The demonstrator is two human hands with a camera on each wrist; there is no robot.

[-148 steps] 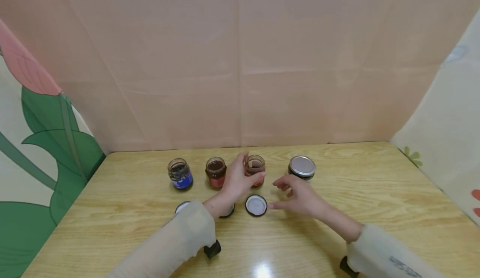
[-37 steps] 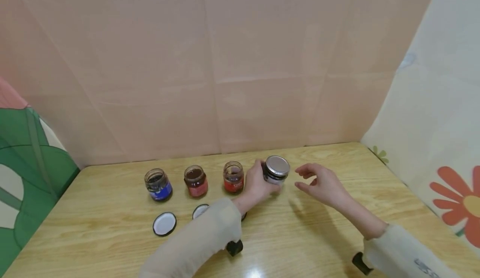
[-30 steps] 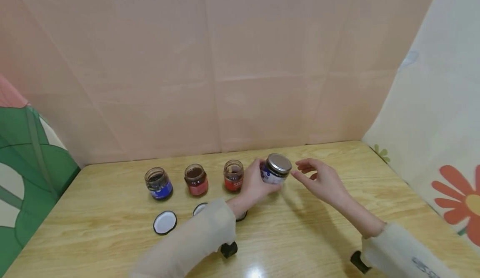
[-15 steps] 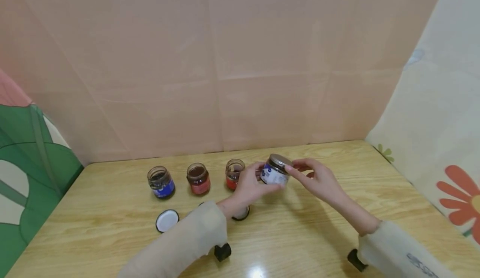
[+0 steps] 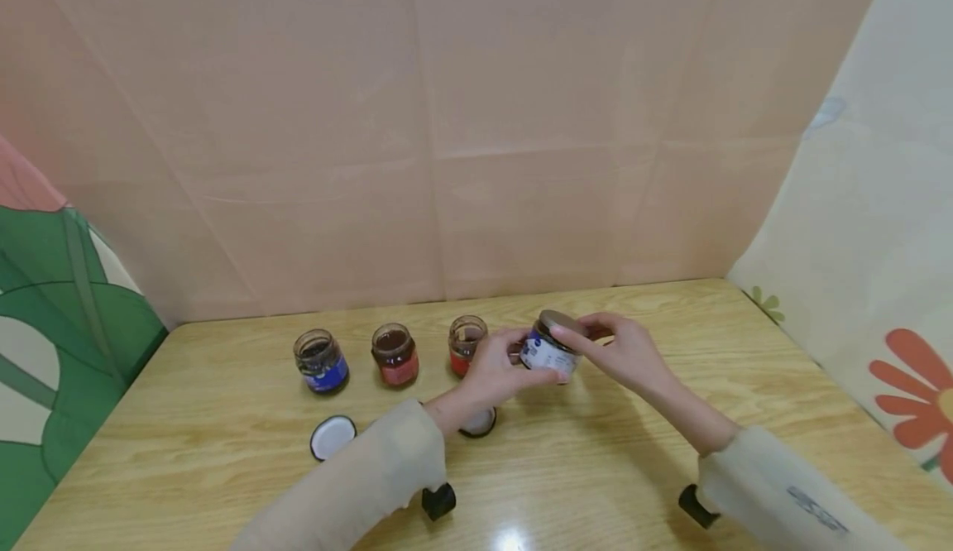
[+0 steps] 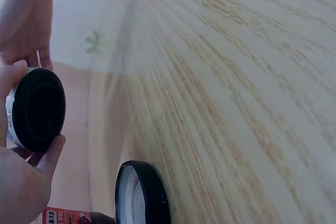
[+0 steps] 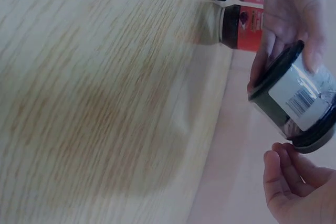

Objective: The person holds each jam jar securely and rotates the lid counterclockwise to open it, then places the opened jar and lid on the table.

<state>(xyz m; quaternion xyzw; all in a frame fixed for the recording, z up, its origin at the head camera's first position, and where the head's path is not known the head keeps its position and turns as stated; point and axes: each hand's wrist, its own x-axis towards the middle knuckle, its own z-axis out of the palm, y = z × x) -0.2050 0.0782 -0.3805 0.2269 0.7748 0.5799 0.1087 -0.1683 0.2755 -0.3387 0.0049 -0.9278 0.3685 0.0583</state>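
My left hand (image 5: 495, 366) grips a glass jar (image 5: 549, 356) with a blue and white label, raised off the table and tilted. My right hand (image 5: 624, 354) holds the jar's metal lid (image 5: 560, 321), thumb in front and fingers at the far side. In the left wrist view the dark round base of the jar (image 6: 38, 109) faces the camera. The right wrist view shows a barcode on the jar (image 7: 299, 95), the lid end toward my right fingers. Left of my hands stand uncapped jars: blue-labelled (image 5: 326, 376), pinkish-red (image 5: 398, 366) and red (image 5: 459, 363).
On the wooden table (image 5: 581, 468) lie upturned lids, one at the left (image 5: 332, 438) and another (image 5: 480, 423) beside my left wrist. My left forearm covers the spot between them. A pinkish cloth (image 5: 432, 137) hangs behind the table's far edge.
My left hand has left the red jar, taken hold of the lidded jar, lifted it and tilted it. My right hand has moved from near the table onto its lid. The view has turned right.
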